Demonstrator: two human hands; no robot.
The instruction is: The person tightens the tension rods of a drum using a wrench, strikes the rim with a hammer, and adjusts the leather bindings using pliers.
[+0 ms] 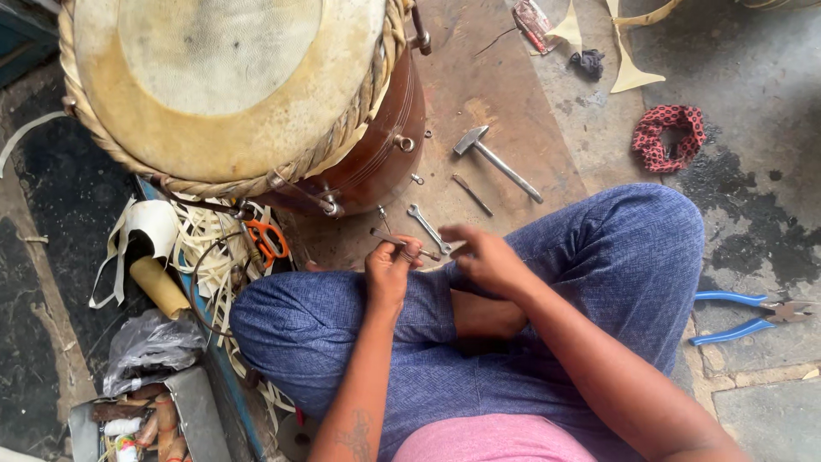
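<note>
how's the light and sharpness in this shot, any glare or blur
Head view: soft, even daylight with only faint shadows; no harsh glare, though the pale drum skin is bright and low in detail; the left hand and right hand on the thin metal rod look slightly soft; the hammer and blue pliers are crisp.

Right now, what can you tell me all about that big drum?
The big drum lies tilted on the floor, one round head facing up. That head looks like pale tan skin with a lighter circle in the middle, ringed by braided rope. Its body is shiny reddish-brown wood with metal hooks and bolts. No hand touches it.
</note>
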